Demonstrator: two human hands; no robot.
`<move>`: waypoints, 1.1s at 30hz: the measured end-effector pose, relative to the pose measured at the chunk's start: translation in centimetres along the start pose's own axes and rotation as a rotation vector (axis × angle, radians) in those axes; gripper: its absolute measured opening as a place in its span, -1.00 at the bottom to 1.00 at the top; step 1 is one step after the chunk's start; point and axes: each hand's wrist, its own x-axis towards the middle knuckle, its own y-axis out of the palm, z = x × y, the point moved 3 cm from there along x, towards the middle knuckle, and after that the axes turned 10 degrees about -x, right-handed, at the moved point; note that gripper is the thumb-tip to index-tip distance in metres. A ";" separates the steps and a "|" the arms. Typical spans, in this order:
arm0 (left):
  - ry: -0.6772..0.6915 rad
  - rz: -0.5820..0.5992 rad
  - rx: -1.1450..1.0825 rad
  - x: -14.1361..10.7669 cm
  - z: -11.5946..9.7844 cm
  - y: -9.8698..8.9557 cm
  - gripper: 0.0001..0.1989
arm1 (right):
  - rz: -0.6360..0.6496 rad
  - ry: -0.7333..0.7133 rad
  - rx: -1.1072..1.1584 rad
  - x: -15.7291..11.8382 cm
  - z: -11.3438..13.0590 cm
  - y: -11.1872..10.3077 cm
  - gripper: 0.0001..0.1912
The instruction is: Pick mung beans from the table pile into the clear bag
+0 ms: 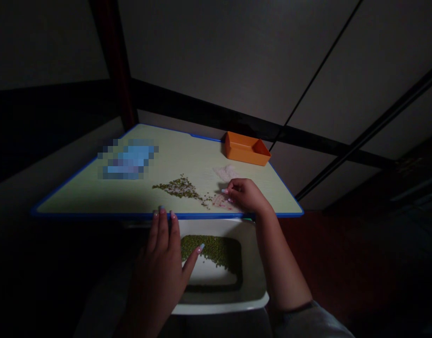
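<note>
My left hand [162,263] lies with its fingers spread over the near edge of the table and the left side of a white basin [260,281]; nothing is in it. Green beans [216,249] lie in the basin. My right hand [246,195] rests on the table with its fingers pinched together, beside some small reddish pieces [221,202]; what it pinches, if anything, is too small to name. A loose pile of green beans [180,187] is left of the right hand. Just beyond that hand sits a pale pinkish pile [227,172].
An orange open box [246,155] stands at the back right of the blue-edged table [78,197]. A blurred blue item [131,159] lies at the table's left. Behind the table are pale panels [216,56].
</note>
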 end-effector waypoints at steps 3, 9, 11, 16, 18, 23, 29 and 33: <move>-0.003 0.000 -0.006 0.1 0.0 0.0 -0.16 | 0.003 -0.005 0.000 0.0 -0.4 0.0 -0.77; 0.002 -0.007 -0.003 0.1 0.0 -0.1 -0.16 | -0.003 0.029 -0.020 0.0 -1.3 -0.1 -0.79; 0.007 -0.005 0.005 0.1 -0.1 -0.1 -0.16 | -0.026 0.041 -0.046 0.0 -1.3 -0.2 -0.80; 0.009 -0.010 0.031 0.0 -0.1 -0.1 -0.15 | -0.048 0.024 -0.031 0.0 -0.8 -0.3 -0.80; 0.013 -0.013 0.027 0.0 -0.1 -0.1 -0.15 | -0.053 0.001 -0.003 0.0 -0.5 -0.3 -0.79; 0.013 -0.010 0.024 0.1 -0.1 -0.1 -0.16 | -0.077 -0.061 -0.013 0.2 0.0 -0.3 -0.79; 0.000 0.002 0.025 0.1 -0.2 -0.2 -0.17 | -0.091 -0.049 -0.008 0.3 0.3 -0.2 -0.79; -0.002 0.003 0.016 0.1 -0.1 -0.1 -0.16 | -0.097 -0.073 -0.040 0.3 0.7 -0.1 -0.78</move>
